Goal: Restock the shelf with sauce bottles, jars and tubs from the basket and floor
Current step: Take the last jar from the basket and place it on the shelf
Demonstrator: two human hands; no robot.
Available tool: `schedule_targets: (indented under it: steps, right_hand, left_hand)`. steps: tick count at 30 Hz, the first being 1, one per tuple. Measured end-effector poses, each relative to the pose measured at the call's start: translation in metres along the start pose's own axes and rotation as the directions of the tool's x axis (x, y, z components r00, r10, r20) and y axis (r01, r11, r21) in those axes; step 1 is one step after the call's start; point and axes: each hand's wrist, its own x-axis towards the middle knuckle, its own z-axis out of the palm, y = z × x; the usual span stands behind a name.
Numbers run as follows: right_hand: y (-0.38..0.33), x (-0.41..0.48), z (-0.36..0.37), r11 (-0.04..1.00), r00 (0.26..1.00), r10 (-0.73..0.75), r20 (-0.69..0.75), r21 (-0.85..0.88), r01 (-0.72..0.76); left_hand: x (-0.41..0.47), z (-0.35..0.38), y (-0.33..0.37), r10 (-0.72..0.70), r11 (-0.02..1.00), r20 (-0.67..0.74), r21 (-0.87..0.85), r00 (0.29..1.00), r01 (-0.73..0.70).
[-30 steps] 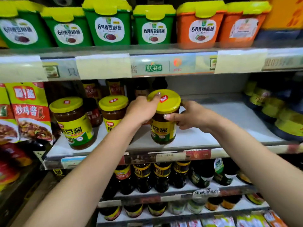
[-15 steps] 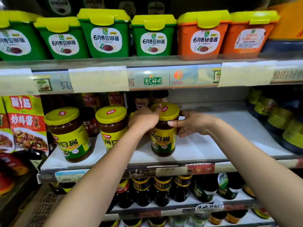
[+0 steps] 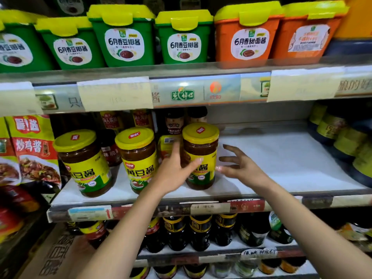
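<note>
Evidently placed label-forward to extend the row, a yellow-lidded glass jar of brown sauce (image 3: 200, 158) stands on the white shelf (image 3: 281, 162), left hand (image 3: 173, 174) and right hand (image 3: 239, 168) released, flanking it.

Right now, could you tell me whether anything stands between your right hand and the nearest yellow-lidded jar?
Nothing visible does: the right hand is open just right of the jar, with only bare shelf between them.

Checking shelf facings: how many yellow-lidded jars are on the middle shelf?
3: left jar, middle jar, right jar between left hand and right hand. Others may hide behind.
</note>
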Motion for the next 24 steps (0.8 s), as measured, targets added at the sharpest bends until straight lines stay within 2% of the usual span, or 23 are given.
schedule_targets:
  steps: [4,7,12,18,24]
  right_hand:
    - [0.029,-0.001,0.014,0.998,0.998,-0.060,-0.010,-0.016,0.060]
    - [0.031,0.003,0.024,0.994,0.994,-0.108,0.012,-0.015,0.108]
    - [0.034,0.008,0.030,0.993,0.994,-0.111,-0.004,-0.036,0.111]
    - [0.031,0.016,0.037,0.993,0.994,-0.105,0.012,-0.046,0.105]
    - [0.034,0.020,0.043,0.990,0.992,-0.129,-0.012,-0.049,0.129]
  left_hand:
    - [0.001,0.022,-0.029,0.003,0.968,0.118,-0.248,0.993,0.027]
    - [0.007,0.030,-0.040,0.008,0.955,0.121,-0.294,0.993,0.028]
    - [0.006,0.036,-0.045,-0.006,0.974,0.005,-0.228,1.000,0.006]
    - [-0.001,0.042,-0.047,-0.070,0.995,-0.163,-0.082,0.984,0.057]
    - [-0.003,0.044,-0.045,-0.072,0.997,-0.230,-0.031,0.970,0.067]
